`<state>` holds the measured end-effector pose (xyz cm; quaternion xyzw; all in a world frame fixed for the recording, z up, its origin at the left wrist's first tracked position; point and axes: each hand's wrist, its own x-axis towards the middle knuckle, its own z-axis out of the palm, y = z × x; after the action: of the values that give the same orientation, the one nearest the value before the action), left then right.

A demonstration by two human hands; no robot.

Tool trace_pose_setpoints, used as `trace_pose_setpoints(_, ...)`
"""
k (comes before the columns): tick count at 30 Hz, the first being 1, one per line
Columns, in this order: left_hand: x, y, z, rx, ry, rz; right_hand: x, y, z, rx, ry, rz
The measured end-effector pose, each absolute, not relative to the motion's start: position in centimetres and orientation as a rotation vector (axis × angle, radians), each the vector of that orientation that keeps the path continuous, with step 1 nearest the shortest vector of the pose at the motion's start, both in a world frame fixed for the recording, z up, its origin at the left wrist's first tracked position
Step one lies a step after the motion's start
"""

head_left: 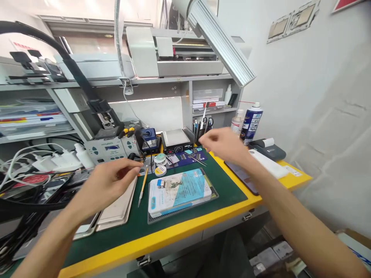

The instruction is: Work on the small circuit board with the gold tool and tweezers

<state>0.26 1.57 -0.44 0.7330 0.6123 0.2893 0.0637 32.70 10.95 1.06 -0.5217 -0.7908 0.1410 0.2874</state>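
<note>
My left hand [114,181] hovers over the left of the green mat, beside a yellow-handled craft knife [143,187]. Its thumb and forefinger come together at the tips; whatever may be between them is hidden or too small to make out. Farther right, my right hand [224,144] is raised above the mat with its fingers curled in a pinch, and I cannot see what they hold, if anything. Between and below the hands, a small circuit board with a blue-tabbed connector [171,183] rests on a blue-and-white box [181,193]. Tweezers [198,159] lie near my right hand.
Phones or tablets [116,206] and tangled cables [29,224] crowd the left. Round spools [160,164], a hot plate [176,141] and a soldering station [149,139] stand behind. A spray can [251,122] is at right; a lamp [222,42] hangs above the yellow-edged bench [179,232].
</note>
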Motion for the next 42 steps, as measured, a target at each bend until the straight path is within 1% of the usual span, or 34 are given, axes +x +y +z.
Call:
trace_pose_setpoints(2,0.6,4.4,-1.8,2.225,2.003,0.472,31.4,12.7,-0.5,-1.629,-2.187,0.367)
trace_pose_setpoints(3,0.7,5.6,-2.7,2.212,2.035,0.365,30.9,13.7,-1.4,-1.728,-2.213,0.368)
trace_pose_setpoints(6,0.9,7.6,-5.1,2.135,2.167,0.207,30.1,16.1,-4.1,-1.857,-2.252,0.408)
trace_pose_setpoints(9,0.7,8.1,-6.1,2.063,2.229,0.193,30.8,17.2,-5.7,-1.842,-2.216,0.473)
trace_pose_setpoints(13,-0.6,7.3,-4.6,1.946,2.242,0.342,32.3,17.1,-5.8,-1.645,-2.067,0.713)
trace_pose_setpoints(17,-0.9,5.8,-2.5,1.882,2.148,0.713,32.8,16.5,-4.8,-1.317,-1.802,1.104)
trace_pose_setpoints(18,-0.4,5.6,-2.1,1.874,2.061,0.830,32.7,16.3,-4.6,-1.228,-1.737,1.205)
trace_pose_setpoints(19,0.2,5.5,-2.0,1.826,1.854,1.033,32.5,16.1,-4.4,-1.145,-1.679,1.296)
trace_pose_setpoints(20,0.9,5.5,-1.9,1.812,1.684,1.125,32.3,15.8,-4.3,-1.072,-1.629,1.379)
trace_pose_setpoints(22,2.5,5.7,-2.1,1.863,1.504,1.173,31.8,15.3,-4.2,-0.960,-1.557,1.521)
trace_pose_setpoints(25,3.9,6.2,-2.6,1.900,1.374,1.190,31.2,14.5,-4.3,-0.810,-1.491,1.708)
trace_pose_setpoints(27,4.0,6.3,-3.1,1.849,1.282,1.282,30.8,14.0,-4.5,-0.721,-1.469,1.797)
trace_pose_setpoints(31,2.7,6.4,-3.9,1.722,1.179,1.457,29.9,13.3,-5.1,-0.722,-1.533,1.751)
trace_pose_setpoints(35,1.4,6.4,-4.3,1.703,1.257,1.413,29.0,12.8,-5.8,-0.728,-1.607,1.701)
trace_pose_setpoints(38,1.3,6.2,-4.2,1.788,1.349,1.197,28.6,12.4,-6.2,-0.760,-1.660,1.643)
trace_pose_setpoints(40,1.5,5.9,-4.0,1.913,1.441,0.944,28.4,12.1,-6.3,-0.776,-1.705,1.555)
trace_pose_setpoints(42,1.8,5.6,-4.0,2.088,1.502,0.687,28.4,11.6,-6.2,-0.807,-1.806,1.390)
